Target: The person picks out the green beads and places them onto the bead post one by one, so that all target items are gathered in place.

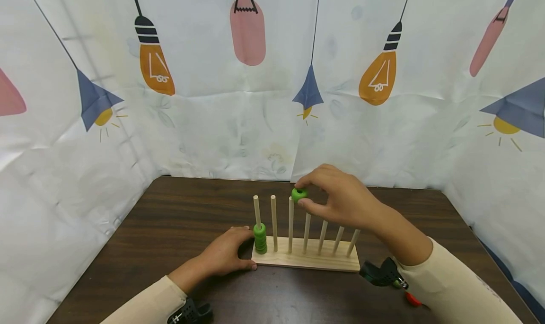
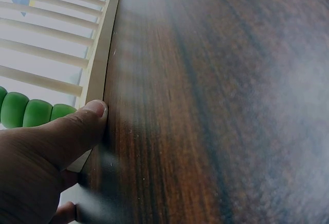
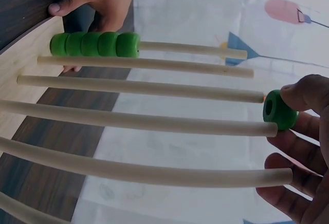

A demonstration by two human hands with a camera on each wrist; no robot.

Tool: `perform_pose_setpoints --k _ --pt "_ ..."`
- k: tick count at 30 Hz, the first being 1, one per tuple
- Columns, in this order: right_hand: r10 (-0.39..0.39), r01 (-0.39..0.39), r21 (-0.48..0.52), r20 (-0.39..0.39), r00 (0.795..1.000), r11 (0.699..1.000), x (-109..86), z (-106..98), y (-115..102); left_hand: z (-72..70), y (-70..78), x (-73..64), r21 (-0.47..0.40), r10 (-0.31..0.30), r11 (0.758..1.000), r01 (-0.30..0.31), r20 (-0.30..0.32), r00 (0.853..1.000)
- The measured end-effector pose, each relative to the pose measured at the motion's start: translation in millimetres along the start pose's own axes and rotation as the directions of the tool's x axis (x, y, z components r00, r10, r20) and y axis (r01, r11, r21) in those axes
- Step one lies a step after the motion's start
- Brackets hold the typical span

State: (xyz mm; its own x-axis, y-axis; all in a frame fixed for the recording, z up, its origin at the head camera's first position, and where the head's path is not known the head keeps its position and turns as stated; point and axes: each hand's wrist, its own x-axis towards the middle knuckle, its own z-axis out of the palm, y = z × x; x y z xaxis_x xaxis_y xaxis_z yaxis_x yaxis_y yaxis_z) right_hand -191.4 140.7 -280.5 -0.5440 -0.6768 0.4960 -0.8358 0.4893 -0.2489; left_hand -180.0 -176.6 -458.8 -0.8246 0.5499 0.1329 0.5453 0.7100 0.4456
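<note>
Grip of right hand (image 1: 344,197) pinches green bead (image 1: 297,197); left hand (image 1: 229,251) clasps wooden base (image 1: 307,261).

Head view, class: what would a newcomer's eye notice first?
Probably the green bead, pinched by the right grip near the peg tops. Then the green bead stack on the leftmost peg, beside the left grip. Behind the table, orange bulbs printed on the white cloth stand out.

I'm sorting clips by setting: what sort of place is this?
Possibly a makeshift tabletop activity or filming corner: a brown wood-grain table closed in by creased, lamp-printed sheeting, with a wooden peg board holding green beads.
</note>
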Motion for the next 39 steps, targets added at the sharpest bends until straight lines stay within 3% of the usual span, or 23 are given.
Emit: perform_pose_setpoints --k 19,39 --pt "0.023 -0.023 -0.02 0.018 1.0 1.0 15.3 10 -6 -1.0 -0.6 -0.2 -0.014 -0.016 1.0 0.016 0.021 1.0" --pt "0.04 -0.042 0.026 0.072 0.997 0.999 35.2 22 -18 0.8 -3.1 -1.2 -0.024 -0.008 1.0 0.009 0.013 1.0"
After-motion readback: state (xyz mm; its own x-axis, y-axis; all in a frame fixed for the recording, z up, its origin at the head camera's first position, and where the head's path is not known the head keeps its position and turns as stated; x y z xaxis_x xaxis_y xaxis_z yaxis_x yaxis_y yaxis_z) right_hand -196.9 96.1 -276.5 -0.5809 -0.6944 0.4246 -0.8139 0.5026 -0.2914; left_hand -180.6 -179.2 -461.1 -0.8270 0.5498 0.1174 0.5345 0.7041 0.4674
